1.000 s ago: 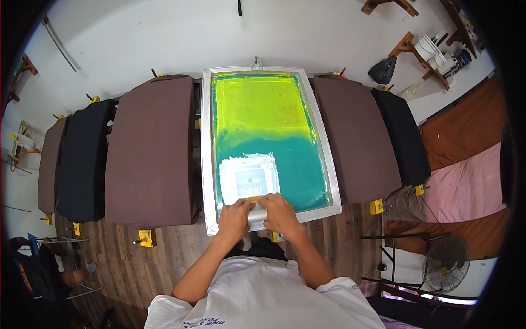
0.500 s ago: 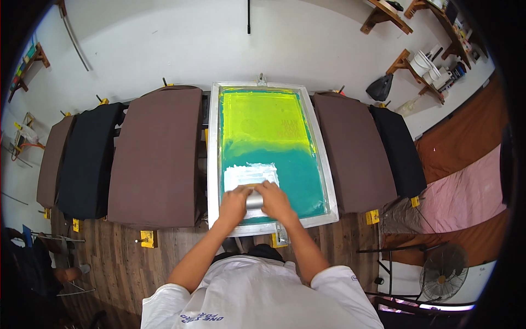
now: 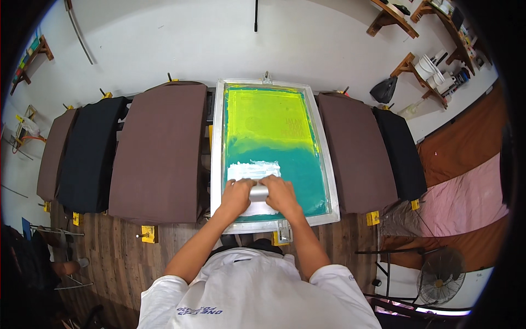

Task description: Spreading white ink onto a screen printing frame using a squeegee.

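The squeegee [image 3: 259, 192], a silvery bar, lies across the lower left part of a screen frame [image 3: 218, 153], over the white ink [image 3: 253, 169]. The left hand [image 3: 236, 197] is curled closed around its left end and the right hand [image 3: 278, 195] around its right end, knuckles up, with a short stretch of metal showing between them. The blade's lower edge seems to meet the mesh, though the hands and bar hide too much to be certain.

White ink spreads above the hands in a ragged patch, and a paler strip shows below the bar. The rest of the screen is teal [image 3: 301, 175] at the near end — yellow-green [image 3: 263, 112] at the far end. A metal clamp [image 3: 283, 231] sits at the frame's near edge, beside the right forearm.

Brown cloth-covered boards flank the frame, one on the left [image 3: 159, 159] and one on the right [image 3: 359, 153] — with a black one [image 3: 90, 159] beyond the left board and another black one [image 3: 400, 153] beyond the right.
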A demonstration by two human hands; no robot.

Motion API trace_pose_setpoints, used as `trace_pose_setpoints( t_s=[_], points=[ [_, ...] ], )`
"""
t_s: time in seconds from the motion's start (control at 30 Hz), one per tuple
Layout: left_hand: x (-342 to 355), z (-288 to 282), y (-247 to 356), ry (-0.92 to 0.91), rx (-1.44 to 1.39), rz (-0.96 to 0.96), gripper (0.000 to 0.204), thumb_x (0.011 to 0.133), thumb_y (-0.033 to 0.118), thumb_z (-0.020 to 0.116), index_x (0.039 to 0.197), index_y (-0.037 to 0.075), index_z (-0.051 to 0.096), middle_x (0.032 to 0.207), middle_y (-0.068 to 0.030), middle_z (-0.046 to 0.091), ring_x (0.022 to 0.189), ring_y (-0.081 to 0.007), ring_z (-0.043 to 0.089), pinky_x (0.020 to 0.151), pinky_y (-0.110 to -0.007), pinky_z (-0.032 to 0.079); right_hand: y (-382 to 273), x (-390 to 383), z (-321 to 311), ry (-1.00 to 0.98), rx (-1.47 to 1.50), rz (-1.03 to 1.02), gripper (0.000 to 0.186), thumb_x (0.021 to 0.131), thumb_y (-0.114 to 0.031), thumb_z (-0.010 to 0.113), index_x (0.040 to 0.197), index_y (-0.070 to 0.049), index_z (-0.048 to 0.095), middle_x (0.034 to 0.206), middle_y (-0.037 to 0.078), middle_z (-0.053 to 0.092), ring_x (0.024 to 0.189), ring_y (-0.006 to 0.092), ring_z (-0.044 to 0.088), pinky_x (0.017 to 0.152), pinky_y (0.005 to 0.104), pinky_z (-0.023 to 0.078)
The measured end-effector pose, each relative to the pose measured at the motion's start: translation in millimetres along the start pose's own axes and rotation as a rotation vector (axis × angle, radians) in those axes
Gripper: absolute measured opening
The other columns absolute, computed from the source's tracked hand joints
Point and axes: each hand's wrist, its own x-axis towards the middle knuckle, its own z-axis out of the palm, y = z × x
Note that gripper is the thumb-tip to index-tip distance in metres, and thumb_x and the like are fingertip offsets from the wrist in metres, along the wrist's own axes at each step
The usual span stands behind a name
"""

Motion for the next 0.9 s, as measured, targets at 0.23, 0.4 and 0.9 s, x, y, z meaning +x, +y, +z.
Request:
trace_pose_setpoints(
  t_s=[0.23, 0.4, 0.9],
  points=[
    [-68, 30, 11, 0.016, 0.075, 0.086, 0.054, 0.072, -0.006, 0.062, 0.125, 0.003, 0.058, 0.131, -0.0191, 0.056, 0.124, -0.0320, 0.054, 0.101, -0.046, 0.042, -7, -68, 41, 0.066, 0.032, 0.017, 0.055, 0.064, 0.006, 0.067, 0.117, -0.008, 0.059, 0.122, 0.011, 0.057, 0.114, 0.0321, 0.055, 0.089, 0.0456, 0.046],
    [-74, 12, 29, -0.102, 0.012, 0.034, 0.054, 0.067, -0.002, 0.069, 0.121, 0.003, 0.061, 0.124, -0.0184, 0.062, 0.116, -0.0316, 0.058, 0.097, -0.044, 0.043, -24, -78, 6, -0.118, 0.009, 0.055, 0.053, 0.065, 0.003, 0.067, 0.117, -0.009, 0.063, 0.119, 0.009, 0.062, 0.114, 0.0274, 0.057, 0.093, 0.0436, 0.041],
    [-83, 30, 17, -0.017, 0.043, 0.047, 0.058, 0.071, -0.006, 0.062, 0.128, 0.005, 0.057, 0.136, -0.0176, 0.052, 0.123, -0.0309, 0.052, 0.098, -0.042, 0.041, -15, -81, 36, -0.015, -0.030, 0.002, 0.061, 0.066, 0.005, 0.065, 0.125, -0.008, 0.057, 0.130, 0.012, 0.055, 0.124, 0.0304, 0.051, 0.095, 0.0467, 0.042]
  ],
)
